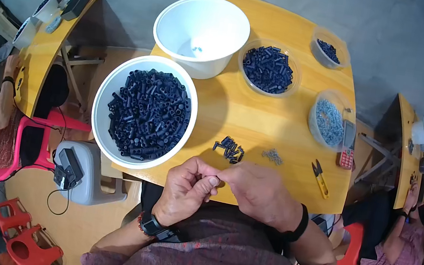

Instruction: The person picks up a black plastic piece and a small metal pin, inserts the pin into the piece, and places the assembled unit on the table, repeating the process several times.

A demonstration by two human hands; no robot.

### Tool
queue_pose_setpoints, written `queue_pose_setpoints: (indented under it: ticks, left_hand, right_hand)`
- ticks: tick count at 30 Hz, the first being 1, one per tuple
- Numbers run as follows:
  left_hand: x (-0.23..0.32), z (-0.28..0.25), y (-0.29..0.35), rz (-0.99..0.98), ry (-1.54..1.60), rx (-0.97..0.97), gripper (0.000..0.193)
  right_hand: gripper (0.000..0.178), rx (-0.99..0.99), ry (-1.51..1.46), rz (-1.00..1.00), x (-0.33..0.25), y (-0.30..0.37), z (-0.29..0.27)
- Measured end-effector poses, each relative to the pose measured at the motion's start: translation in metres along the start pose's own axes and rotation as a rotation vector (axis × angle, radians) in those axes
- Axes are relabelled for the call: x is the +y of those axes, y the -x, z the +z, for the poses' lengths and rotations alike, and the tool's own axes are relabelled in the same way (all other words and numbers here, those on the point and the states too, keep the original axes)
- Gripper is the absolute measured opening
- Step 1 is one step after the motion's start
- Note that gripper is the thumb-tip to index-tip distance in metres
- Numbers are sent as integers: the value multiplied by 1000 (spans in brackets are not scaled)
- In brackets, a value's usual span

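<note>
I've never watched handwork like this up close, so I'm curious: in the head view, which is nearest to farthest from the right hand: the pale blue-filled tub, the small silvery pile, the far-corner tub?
From the right hand:
1. Small silvery pile, just beyond the hand.
2. Pale blue-filled tub, farther, at the table's right side.
3. Far-corner tub, at the far right.

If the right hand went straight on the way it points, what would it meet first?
Most likely the left hand: it sits directly ahead of the right hand, seemingly touching it, though depth is unclear there.
</note>
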State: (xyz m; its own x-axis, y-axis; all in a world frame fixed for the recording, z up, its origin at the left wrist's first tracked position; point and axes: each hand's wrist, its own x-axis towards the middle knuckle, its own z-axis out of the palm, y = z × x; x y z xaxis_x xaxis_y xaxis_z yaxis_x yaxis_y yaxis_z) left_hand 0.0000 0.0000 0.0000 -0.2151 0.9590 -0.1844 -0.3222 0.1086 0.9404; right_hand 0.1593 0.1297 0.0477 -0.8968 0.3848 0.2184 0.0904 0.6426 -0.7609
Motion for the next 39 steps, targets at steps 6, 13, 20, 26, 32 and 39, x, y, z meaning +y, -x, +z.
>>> queue_pose_setpoints:
  ticks: [6, 13, 20, 26, 32, 39]
  left_hand:
    - [4, 3, 0, -7, 15, 32, 9]
    - [4, 2, -1, 0, 24, 40, 10]
    - [5, 4, 1, -9, -17, 1, 6]
    - [4, 2, 1, 24, 115, 63, 9]
    - [5, 0, 1, 18, 118, 61, 15]
    - [4, -2, 0, 28, 115, 65, 13]
  right_hand:
    - [15, 86, -431, 313, 6, 7, 9]
    - [12, 155, -211, 129, 6, 10, 16]
    - [10, 178, 21, -20, -7, 15, 15]
    - [15, 447, -83, 420, 18, 33, -6]
    - [22, 237, 120, 100, 9, 22, 3]
    - [31, 23, 260, -2, 10, 3, 13]
